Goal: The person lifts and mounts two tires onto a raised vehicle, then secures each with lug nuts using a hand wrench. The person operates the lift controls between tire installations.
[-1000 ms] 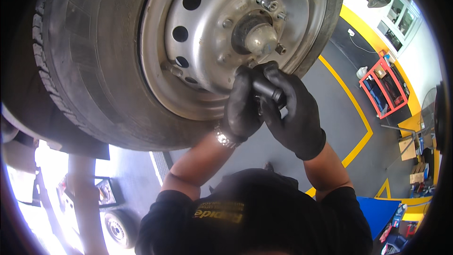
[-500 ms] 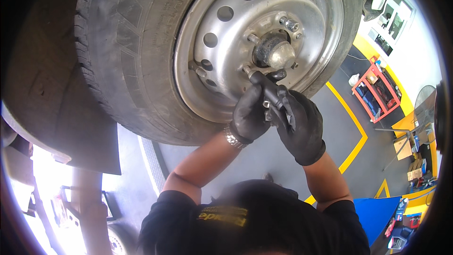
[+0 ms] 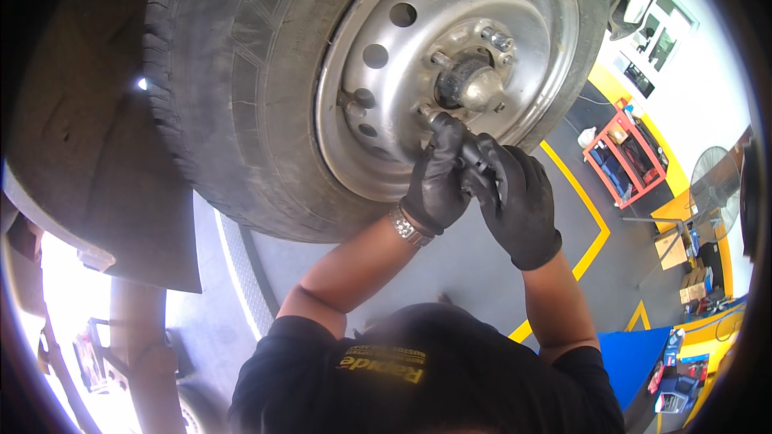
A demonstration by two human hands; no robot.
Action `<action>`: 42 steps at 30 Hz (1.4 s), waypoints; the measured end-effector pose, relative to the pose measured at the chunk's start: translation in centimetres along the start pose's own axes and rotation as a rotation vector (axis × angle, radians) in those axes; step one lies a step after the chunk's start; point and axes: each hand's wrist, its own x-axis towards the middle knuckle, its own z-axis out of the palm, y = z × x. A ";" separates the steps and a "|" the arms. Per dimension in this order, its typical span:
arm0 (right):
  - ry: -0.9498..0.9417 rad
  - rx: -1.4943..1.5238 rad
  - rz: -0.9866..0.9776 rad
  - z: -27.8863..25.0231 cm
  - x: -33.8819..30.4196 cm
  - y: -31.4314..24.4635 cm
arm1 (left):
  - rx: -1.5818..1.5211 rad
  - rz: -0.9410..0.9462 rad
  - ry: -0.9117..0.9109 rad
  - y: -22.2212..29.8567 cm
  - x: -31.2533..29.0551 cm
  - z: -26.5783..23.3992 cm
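Note:
A steel wheel (image 3: 382,100) with a black tire (image 3: 241,72) fills the upper middle. Around its dark, domed hub (image 3: 482,88) are wheel studs (image 3: 438,59), with a silver lug nut (image 3: 497,38) at the upper right. Both my hands wear black gloves. My left hand (image 3: 438,185) is closed around the upper end of a black cylindrical tool (image 3: 476,159), its fingers against the stud at the hub's lower left. My right hand (image 3: 521,205) curls about the tool's lower end. Fingers hide most of the tool and whatever is at its tip.
A dark fender (image 3: 88,128) curves along the left. On the right stand a red tool cart (image 3: 623,153), a fan (image 3: 716,193) and cardboard boxes (image 3: 671,249). A yellow line (image 3: 591,209) crosses the grey floor. A blue panel (image 3: 635,362) is at the lower right.
The view has shifted slightly, so the wheel sits a little further right. My left fingers have closed further over the black tool, covering more of it near the stud.

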 end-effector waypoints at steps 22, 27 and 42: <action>-0.017 -0.012 0.034 0.0 0.1 -1.5 | 0.011 0.095 0.163 -0.2 -0.4 2.2; -0.116 -0.009 0.239 0.0 -0.5 -1.5 | 0.512 0.427 0.087 -0.8 -1.9 2.6; -0.149 0.265 0.342 0.9 2.7 -3.1 | 0.398 -0.293 0.222 0.2 -15.1 0.5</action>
